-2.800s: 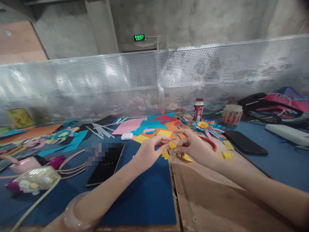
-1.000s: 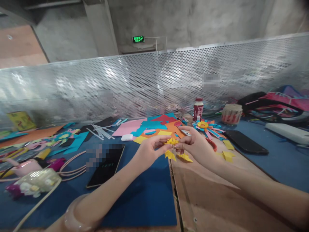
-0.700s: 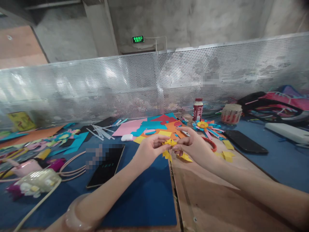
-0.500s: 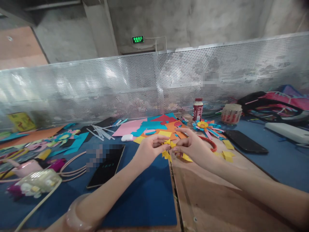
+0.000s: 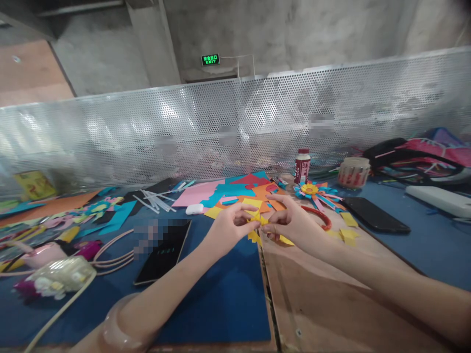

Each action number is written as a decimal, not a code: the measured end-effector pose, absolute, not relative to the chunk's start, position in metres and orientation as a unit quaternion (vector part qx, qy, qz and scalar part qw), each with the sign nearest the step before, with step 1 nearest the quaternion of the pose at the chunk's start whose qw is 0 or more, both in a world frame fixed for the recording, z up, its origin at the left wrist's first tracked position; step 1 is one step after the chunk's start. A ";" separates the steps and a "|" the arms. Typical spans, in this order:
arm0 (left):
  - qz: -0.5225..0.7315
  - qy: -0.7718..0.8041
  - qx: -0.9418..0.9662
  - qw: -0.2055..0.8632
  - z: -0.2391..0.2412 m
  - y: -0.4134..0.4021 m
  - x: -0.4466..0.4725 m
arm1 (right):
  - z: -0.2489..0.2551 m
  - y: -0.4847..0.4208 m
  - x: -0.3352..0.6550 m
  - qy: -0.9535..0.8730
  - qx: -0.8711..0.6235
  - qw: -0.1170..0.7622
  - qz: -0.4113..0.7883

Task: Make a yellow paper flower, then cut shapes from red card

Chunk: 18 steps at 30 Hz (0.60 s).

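Both my hands meet above the seam between the blue mat (image 5: pixel 221 299) and the brown board (image 5: pixel 324 304). My left hand (image 5: pixel 230 228) pinches one side of a small folded yellow paper piece (image 5: pixel 258 221), and my right hand (image 5: pixel 292 223) pinches its other side. More yellow points of the same piece stick out below the fingers. A finished paper flower (image 5: pixel 312 191) in blue, pink and yellow lies just beyond my right hand. Red scissors (image 5: pixel 320 216) lie partly hidden behind that hand.
Coloured paper sheets (image 5: pixel 228 193) lie ahead, a black phone (image 5: pixel 162 250) at left, another phone (image 5: pixel 375 214) at right. A red glue bottle (image 5: pixel 302 166) and a tape tub (image 5: pixel 353 172) stand by the perforated metal screen (image 5: pixel 235 127). Cables and craft bits crowd the left.
My hands have stayed in place, working the yellow paper piece between the fingertips; it sits slightly lower and closer between both pinches than a second ago.
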<state>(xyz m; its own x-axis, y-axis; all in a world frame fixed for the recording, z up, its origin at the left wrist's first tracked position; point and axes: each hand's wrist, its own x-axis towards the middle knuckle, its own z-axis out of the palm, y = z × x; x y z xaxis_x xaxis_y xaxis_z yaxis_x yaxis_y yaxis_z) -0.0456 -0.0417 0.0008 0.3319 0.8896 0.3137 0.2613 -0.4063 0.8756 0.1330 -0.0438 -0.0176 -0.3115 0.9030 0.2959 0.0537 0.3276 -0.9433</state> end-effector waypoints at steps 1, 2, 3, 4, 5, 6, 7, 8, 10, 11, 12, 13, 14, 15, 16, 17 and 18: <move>0.423 0.399 0.720 0.379 0.001 -0.042 -0.045 | -0.018 -0.044 0.133 -0.673 -0.357 0.462 0.454; 0.426 0.400 0.713 0.388 0.002 -0.042 -0.045 | -0.018 -0.044 0.133 -0.678 -0.354 0.458 0.453; 0.429 0.399 0.705 0.399 0.002 -0.043 -0.044 | -0.017 -0.045 0.133 -0.682 -0.350 0.454 0.455; 0.433 0.399 0.696 0.412 0.002 -0.042 -0.044 | -0.017 -0.044 0.133 -0.684 -0.344 0.451 0.458; 0.438 0.399 0.685 0.424 0.002 -0.042 -0.044 | -0.017 -0.044 0.133 -0.686 -0.336 0.449 0.463; 0.443 0.400 0.673 0.436 0.001 -0.041 -0.044 | -0.016 -0.044 0.133 -0.686 -0.329 0.449 0.469; 0.451 0.403 0.660 0.446 0.000 -0.040 -0.044 | -0.016 -0.043 0.134 -0.683 -0.323 0.451 0.475; 0.459 0.406 0.647 0.453 -0.001 -0.039 -0.045 | -0.015 -0.042 0.134 -0.678 -0.319 0.456 0.481; 0.476 0.411 0.626 0.461 -0.002 -0.036 -0.046 | -0.015 -0.041 0.136 -0.656 -0.326 0.470 0.492; 0.484 0.413 0.618 0.462 -0.003 -0.035 -0.047 | -0.014 -0.041 0.136 -0.642 -0.337 0.477 0.497; 0.491 0.415 0.611 0.461 -0.003 -0.034 -0.048 | -0.014 -0.040 0.137 -0.630 -0.349 0.482 0.499; 0.498 0.417 0.606 0.459 -0.003 -0.033 -0.049 | -0.014 -0.039 0.138 -0.623 -0.361 0.484 0.497; 0.505 0.418 0.603 0.455 -0.003 -0.033 -0.049 | -0.014 -0.039 0.138 -0.620 -0.370 0.485 0.493; 0.514 0.418 0.600 0.449 -0.003 -0.032 -0.050 | -0.014 -0.038 0.139 -0.622 -0.377 0.484 0.487; 0.523 0.417 0.598 0.442 -0.002 -0.032 -0.051 | -0.014 -0.038 0.139 -0.627 -0.380 0.481 0.480; 0.531 0.417 0.596 0.435 -0.002 -0.032 -0.052 | -0.014 -0.038 0.139 -0.633 -0.383 0.480 0.472; 0.537 0.417 0.596 0.427 -0.001 -0.032 -0.052 | -0.014 -0.038 0.138 -0.637 -0.385 0.479 0.465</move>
